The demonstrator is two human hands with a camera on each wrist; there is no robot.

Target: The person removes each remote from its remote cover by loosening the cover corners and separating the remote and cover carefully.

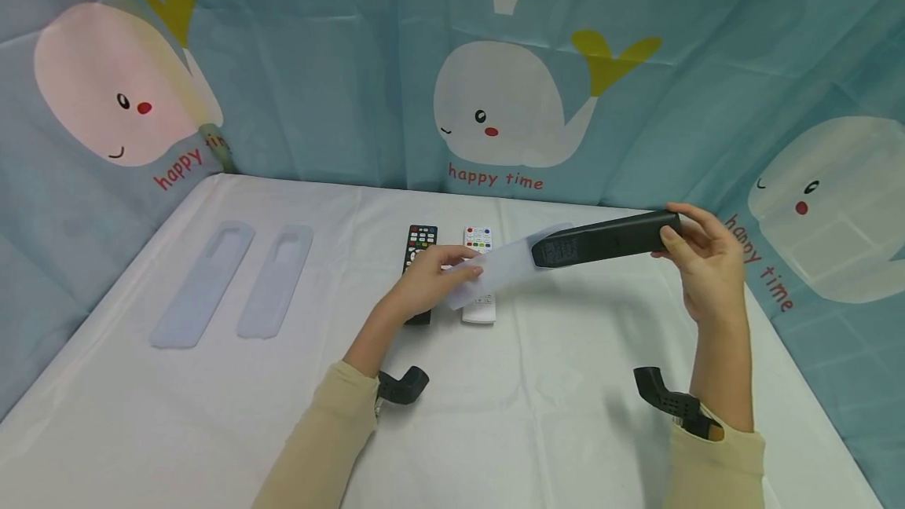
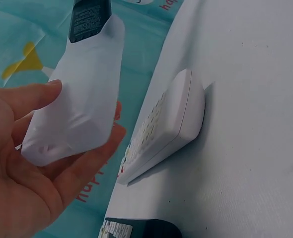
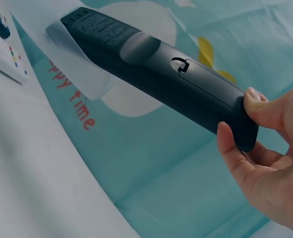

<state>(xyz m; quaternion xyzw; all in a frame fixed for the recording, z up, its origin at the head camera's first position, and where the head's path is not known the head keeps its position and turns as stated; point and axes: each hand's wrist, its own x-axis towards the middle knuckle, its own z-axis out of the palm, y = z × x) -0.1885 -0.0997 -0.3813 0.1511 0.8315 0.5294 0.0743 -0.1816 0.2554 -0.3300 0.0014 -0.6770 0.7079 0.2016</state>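
My right hand (image 1: 707, 265) grips one end of a black remote control (image 1: 608, 239), thumb on its back side. The battery cover (image 3: 211, 84) faces the right wrist camera. My left hand (image 1: 427, 281) pinches the lower end of a translucent remote sleeve (image 1: 502, 265), thumb in front and fingers behind. The far end of the remote meets the sleeve's mouth; in the left wrist view its tip (image 2: 89, 22) sits at the opening. How deep it reaches inside is hard to tell. Both are held tilted above the table.
A white remote (image 1: 479, 313) and another black remote (image 1: 422, 236) lie on the white table (image 1: 452, 446), partly behind my left hand and the sleeve. Two more translucent sleeves (image 1: 205, 289) lie flat at the left. A whale-print curtain (image 1: 339, 100) stands behind.
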